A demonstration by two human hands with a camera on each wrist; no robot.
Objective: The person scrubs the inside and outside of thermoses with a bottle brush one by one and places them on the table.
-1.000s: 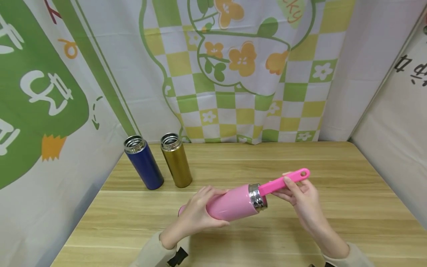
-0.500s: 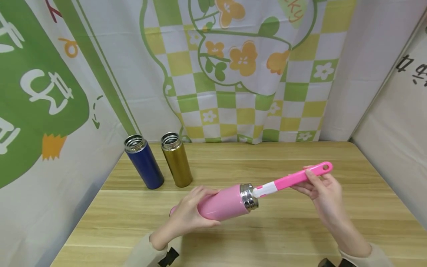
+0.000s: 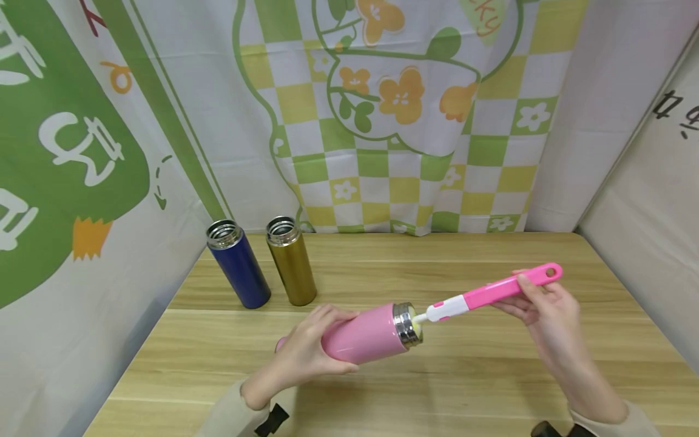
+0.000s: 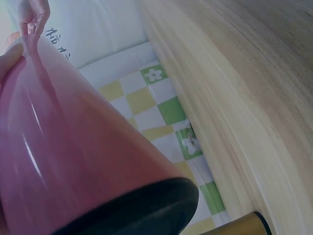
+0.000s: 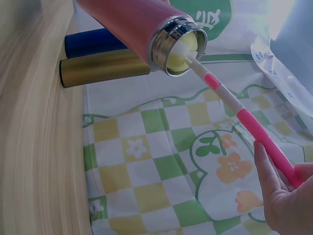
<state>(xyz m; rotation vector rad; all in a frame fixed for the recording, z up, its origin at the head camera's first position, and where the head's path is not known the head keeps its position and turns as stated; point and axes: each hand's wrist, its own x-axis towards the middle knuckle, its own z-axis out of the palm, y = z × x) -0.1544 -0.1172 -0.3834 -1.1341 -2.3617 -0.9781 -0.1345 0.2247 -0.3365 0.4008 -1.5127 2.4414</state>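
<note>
My left hand (image 3: 306,352) grips a pink thermos bottle (image 3: 360,334), tilted almost onto its side with its steel mouth toward the right. In the left wrist view the dark base of the bottle (image 4: 88,147) faces the camera. My right hand (image 3: 551,315) pinches the pink handle of a bottle brush (image 3: 502,292) between thumb and fingers. The brush's white neck runs into the bottle mouth. A pale yellow sponge head (image 5: 178,58) fills the opening in the right wrist view, most of it hidden inside.
A blue bottle (image 3: 240,267) and a gold bottle (image 3: 293,264) stand uncapped at the back left of the wooden table (image 3: 464,376). Behind them hangs a checkered, flower-printed curtain (image 3: 404,170). Printed cloth also lines both sides.
My right hand has moved right, drawing the brush outward; its white neck and the sponge at the mouth now show. The left hand and pink bottle have shifted slightly left.
</note>
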